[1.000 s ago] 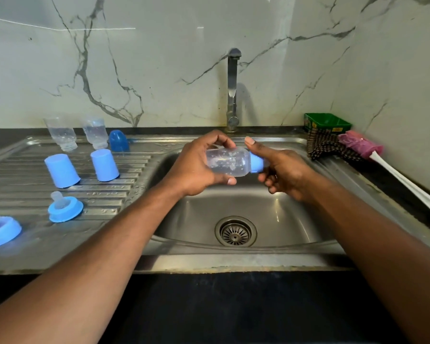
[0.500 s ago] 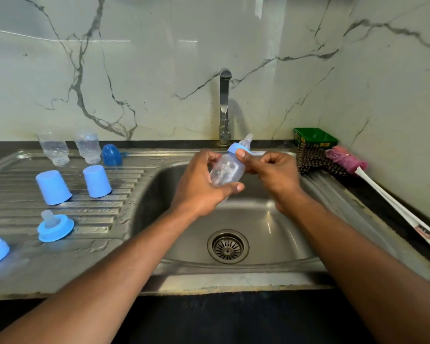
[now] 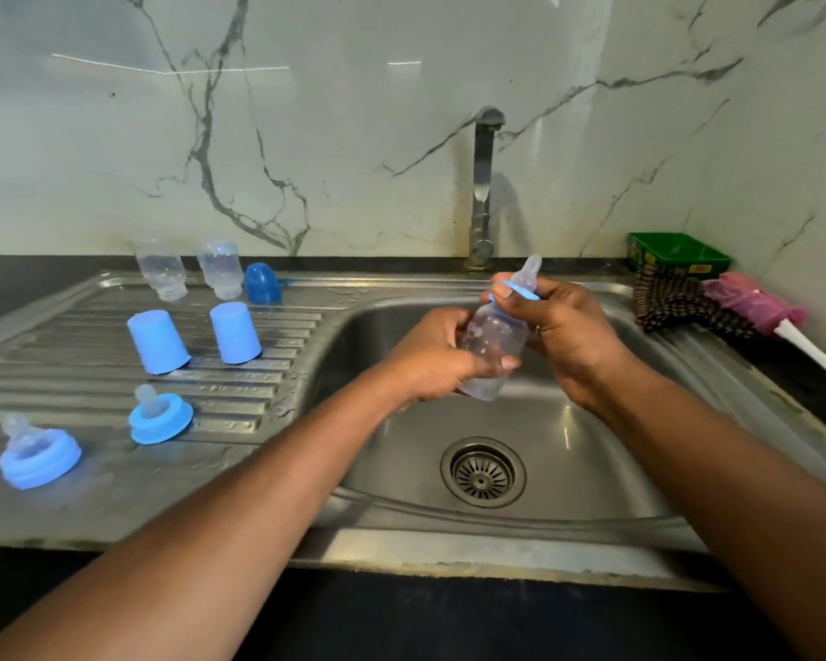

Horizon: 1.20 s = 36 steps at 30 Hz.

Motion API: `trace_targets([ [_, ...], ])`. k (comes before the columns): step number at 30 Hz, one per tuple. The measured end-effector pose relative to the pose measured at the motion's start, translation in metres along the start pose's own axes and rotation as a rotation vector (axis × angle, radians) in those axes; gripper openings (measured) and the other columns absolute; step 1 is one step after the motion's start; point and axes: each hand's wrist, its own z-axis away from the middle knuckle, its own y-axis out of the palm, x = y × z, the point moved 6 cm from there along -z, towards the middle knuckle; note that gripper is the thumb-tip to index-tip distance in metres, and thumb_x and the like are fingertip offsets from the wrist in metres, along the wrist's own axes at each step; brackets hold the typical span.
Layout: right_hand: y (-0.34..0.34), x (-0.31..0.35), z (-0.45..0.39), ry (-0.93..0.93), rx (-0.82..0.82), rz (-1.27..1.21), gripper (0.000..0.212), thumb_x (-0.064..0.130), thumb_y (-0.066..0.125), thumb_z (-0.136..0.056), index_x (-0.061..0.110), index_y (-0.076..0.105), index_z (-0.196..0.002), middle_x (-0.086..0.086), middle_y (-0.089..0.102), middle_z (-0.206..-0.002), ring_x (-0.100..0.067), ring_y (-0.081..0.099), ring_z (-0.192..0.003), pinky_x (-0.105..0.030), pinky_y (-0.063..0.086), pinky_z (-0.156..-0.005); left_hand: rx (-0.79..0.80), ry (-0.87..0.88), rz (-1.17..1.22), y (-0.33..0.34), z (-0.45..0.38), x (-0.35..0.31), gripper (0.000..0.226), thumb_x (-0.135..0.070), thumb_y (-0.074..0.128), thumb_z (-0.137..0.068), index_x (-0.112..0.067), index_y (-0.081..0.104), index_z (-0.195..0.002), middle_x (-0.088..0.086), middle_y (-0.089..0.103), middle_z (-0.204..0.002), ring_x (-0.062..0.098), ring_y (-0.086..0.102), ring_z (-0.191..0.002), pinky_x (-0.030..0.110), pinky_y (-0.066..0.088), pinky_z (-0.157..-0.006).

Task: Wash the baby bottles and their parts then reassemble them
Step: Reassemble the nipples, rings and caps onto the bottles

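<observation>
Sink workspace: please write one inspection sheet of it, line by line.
Surface: steel sink with ribbed drainboard, wet in places.
Job's things: held bottle with blue collar and teat on top; two clear bottles upside down at the back; dark blue cap; two light blue caps; two collars with teats lying loose.
Clutter: green tray, dark cloth, pink brush.
Hands: left hand grips the bottle body; right hand grips the collar.
Cables: nothing seen.
Surroundings: marble wall, tap, no water running.
</observation>
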Motion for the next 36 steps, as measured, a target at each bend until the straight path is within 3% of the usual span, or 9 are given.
trace_targets([
  [5,-0.002,0.0,0.005,-0.079,-0.14,0.064,0.01,0.019,0.072,-0.088,0.016,0.07,-0.097,-0.006,0.075,-0.091,-0.013,0.073,-0.081,-0.023,0.059,-0.071,-0.137,0.027,-0.177,0.006,-0.002,-0.003,0.065,-0.046,0.086,-0.059,-0.022,0.063,-0.115,-0.004,0.074,-0.103,0.013,0.071,-0.094,0.04,0.058,-0.087],
  [10,0.027,0.0,0.014,-0.005,0.084,0.037,0.035,0.019,0.061,-0.094,0.006,0.057,-0.126,-0.015,0.072,-0.108,-0.019,0.071,-0.088,-0.03,0.058,-0.074,-0.296,0.034,-0.204,-0.019,0.012,-0.022,0.065,-0.032,0.08,-0.08,-0.018,0.039,-0.128,0.003,0.066,-0.112,0.02,0.067,-0.096,0.038,0.057,-0.083],
  [17,0.1,-0.002,-0.007,0.091,0.044,0.005,0.035,0.03,0.071,-0.089,0.008,0.066,-0.115,-0.013,0.074,-0.102,-0.02,0.073,-0.081,-0.029,0.056,-0.06,-0.207,-0.113,-0.416,-0.073,0.032,-0.016,0.074,-0.03,0.077,-0.076,-0.012,0.037,-0.136,0.006,0.064,-0.117,0.025,0.064,-0.106,0.033,0.053,-0.084],
  [22,0.165,-0.008,0.0,0.015,0.031,0.039,0.033,0.032,0.08,-0.08,0.012,0.068,-0.103,-0.01,0.075,-0.095,-0.025,0.073,-0.087,-0.048,0.059,-0.082,-0.3,-0.099,-0.492,-0.124,0.069,0.001,0.052,-0.033,0.068,-0.07,-0.023,0.054,-0.119,-0.001,0.068,-0.102,0.018,0.068,-0.09,0.039,0.057,-0.078],
  [25,0.185,-0.013,0.012,-0.074,0.059,0.15,0.036,0.034,0.082,-0.078,0.015,0.068,-0.105,-0.003,0.074,-0.093,-0.015,0.071,-0.082,-0.037,0.058,-0.079,-0.291,-0.136,-0.594,-0.14,0.092,0.022,0.057,-0.044,0.071,-0.063,-0.038,0.057,-0.118,-0.011,0.069,-0.103,0.013,0.068,-0.095,0.039,0.058,-0.078],
  [27,0.188,-0.009,0.022,-0.152,0.097,0.264,0.042,0.034,0.082,-0.078,0.015,0.066,-0.112,0.003,0.072,-0.094,-0.004,0.068,-0.079,-0.021,0.052,-0.069,-0.242,-0.232,-0.731,-0.15,0.106,0.031,0.081,-0.053,0.079,-0.056,-0.035,0.052,-0.13,-0.006,0.061,-0.124,0.02,0.056,-0.12,0.041,0.052,-0.094],
  [30,0.179,-0.005,0.031,-0.196,0.146,0.367,0.042,0.035,0.081,-0.079,0.022,0.062,-0.115,0.014,0.067,-0.093,0.0,0.064,-0.082,-0.021,0.051,-0.07,-0.196,-0.35,-0.833,-0.168,0.116,0.028,0.08,-0.023,0.077,-0.073,-0.021,0.042,-0.145,0.007,0.039,-0.148,0.03,0.033,-0.139,0.041,0.037,-0.111],
  [33,0.168,-0.002,0.031,-0.193,0.128,0.458,0.043,0.036,0.081,-0.079,0.023,0.063,-0.116,0.012,0.066,-0.094,-0.011,0.066,-0.087,-0.03,0.052,-0.08,-0.49,-0.316,-0.788,-0.198,0.102,0.015,0.059,-0.005,0.059,-0.084,-0.017,0.05,-0.141,0.013,0.041,-0.144,0.033,0.041,-0.133,0.039,0.042,-0.105],
  [36,0.158,-0.002,0.033,-0.166,0.113,0.499,0.047,0.034,0.081,-0.079,0.019,0.062,-0.12,0.005,0.065,-0.1,-0.018,0.066,-0.093,-0.038,0.054,-0.087,-0.575,-0.41,-0.75,-0.203,0.08,0.031,0.047,-0.009,0.056,-0.093,-0.007,0.047,-0.139,0.021,0.039,-0.142,0.036,0.045,-0.13,0.039,0.041,-0.103],
])
